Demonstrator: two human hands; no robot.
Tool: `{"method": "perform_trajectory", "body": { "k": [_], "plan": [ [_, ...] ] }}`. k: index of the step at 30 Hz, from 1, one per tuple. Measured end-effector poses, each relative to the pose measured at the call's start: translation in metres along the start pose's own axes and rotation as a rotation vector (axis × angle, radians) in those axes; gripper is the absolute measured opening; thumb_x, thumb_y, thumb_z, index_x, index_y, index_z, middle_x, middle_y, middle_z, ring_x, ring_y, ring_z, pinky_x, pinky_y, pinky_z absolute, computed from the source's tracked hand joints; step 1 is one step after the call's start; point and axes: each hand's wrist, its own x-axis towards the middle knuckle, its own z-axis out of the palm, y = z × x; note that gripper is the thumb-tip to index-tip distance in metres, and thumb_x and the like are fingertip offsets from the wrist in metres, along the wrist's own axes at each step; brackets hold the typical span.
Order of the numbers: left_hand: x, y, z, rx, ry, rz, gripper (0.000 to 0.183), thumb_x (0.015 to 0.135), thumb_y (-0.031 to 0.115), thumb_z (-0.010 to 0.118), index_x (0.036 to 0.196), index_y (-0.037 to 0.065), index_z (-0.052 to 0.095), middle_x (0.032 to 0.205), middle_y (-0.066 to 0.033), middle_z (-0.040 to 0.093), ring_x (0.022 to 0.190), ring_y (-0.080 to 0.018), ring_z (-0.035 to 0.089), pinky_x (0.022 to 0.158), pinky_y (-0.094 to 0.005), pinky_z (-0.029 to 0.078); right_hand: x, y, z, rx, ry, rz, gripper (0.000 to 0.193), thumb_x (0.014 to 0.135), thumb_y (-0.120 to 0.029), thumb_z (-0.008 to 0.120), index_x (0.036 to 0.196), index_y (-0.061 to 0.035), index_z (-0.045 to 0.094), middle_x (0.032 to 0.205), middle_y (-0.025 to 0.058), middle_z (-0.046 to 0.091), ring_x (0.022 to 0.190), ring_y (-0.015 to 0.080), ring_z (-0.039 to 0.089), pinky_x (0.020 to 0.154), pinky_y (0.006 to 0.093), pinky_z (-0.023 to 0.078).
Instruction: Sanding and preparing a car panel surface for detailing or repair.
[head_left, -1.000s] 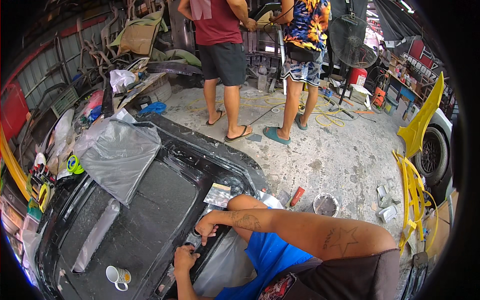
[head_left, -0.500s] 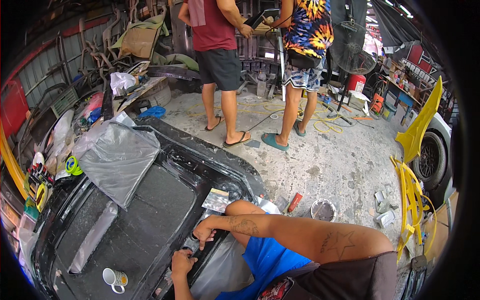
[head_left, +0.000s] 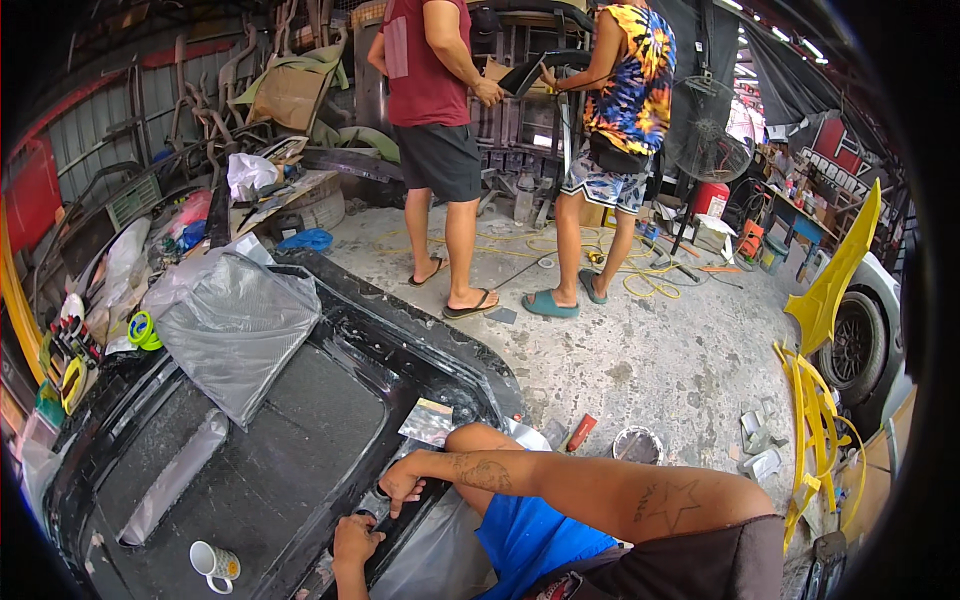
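Observation:
A large black moulded panel with a raised rim lies at my left. Over its near right rim, my left hand is closed, with its fingertips against the surface. Just beyond it, my right hand bends down with curled fingers, the index pointing toward the same strip. A small greyish patch shows between the two hands; whether it is a loose piece is unclear. Beyond my right hand, a flat shiny sheet rests on the rim. A white printed mug lies on the panel's inner face.
Crumpled clear plastic covers the panel's far part. On the floor are a red tool and a round tub. Yellow body parts stand by a car wheel at right. Two people stand ahead, holding a black part.
My view has tilted and shifted slightly. Both hands stay at the same strip of the rim, with small finger movements. The person in the patterned top has shifted slightly.

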Motion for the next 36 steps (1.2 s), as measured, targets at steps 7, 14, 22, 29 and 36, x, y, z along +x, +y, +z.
{"method": "perform_trajectory", "body": {
  "k": [7,14,22,29,36],
  "plan": [
    [0.002,0.010,-0.007,-0.041,-0.033,-0.068,0.034,0.063,0.017,0.086,0.091,0.003,0.076,0.088,-0.0184,0.072,0.089,-0.0374,0.067,0.083,-0.0427,0.053,0.002,0.004,0.001,0.003,-0.003,0.021,0.059,0.083,-0.058,0.069,0.062,-0.0023,0.067,0.053,0.0074,0.058,0.045,0.0204,0.056,0.045,0.0354,0.044],
    [-0.004,0.018,-0.013,0.015,0.018,0.005,0.034,0.062,0.016,0.086,0.091,0.001,0.075,0.088,-0.0192,0.072,0.086,-0.0351,0.070,0.080,-0.0398,0.055,0.003,0.005,0.000,0.008,-0.015,0.006,0.058,0.083,-0.057,0.070,0.061,-0.0029,0.067,0.053,0.0069,0.058,0.045,0.0205,0.056,0.045,0.0355,0.044],
    [-0.005,0.024,-0.016,0.021,0.017,-0.017,0.034,0.062,0.015,0.087,0.091,0.001,0.075,0.088,-0.0193,0.072,0.086,-0.0352,0.070,0.081,-0.0399,0.055,0.000,0.002,0.000,-0.002,-0.009,0.020,0.058,0.084,-0.056,0.069,0.061,-0.0033,0.067,0.056,0.0065,0.061,0.046,0.0199,0.057,0.045,0.0351,0.044],
    [-0.006,0.021,-0.014,0.027,0.044,0.005,0.034,0.062,0.016,0.086,0.091,0.002,0.076,0.090,-0.0186,0.073,0.087,-0.0351,0.070,0.081,-0.0401,0.054,0.001,0.002,0.000,-0.018,-0.006,0.013,0.059,0.084,-0.057,0.069,0.061,-0.0028,0.068,0.055,0.0066,0.061,0.046,0.0197,0.058,0.045,0.0351,0.045],
    [-0.006,0.018,-0.014,0.033,0.026,-0.012,0.034,0.062,0.016,0.086,0.091,0.002,0.075,0.090,-0.0186,0.072,0.087,-0.0346,0.070,0.081,-0.0406,0.054,0.003,0.001,-0.001,-0.028,0.003,0.012,0.060,0.082,-0.058,0.070,0.061,-0.0027,0.067,0.054,0.0076,0.059,0.046,0.0203,0.057,0.045,0.0355,0.045]
  ]
}}
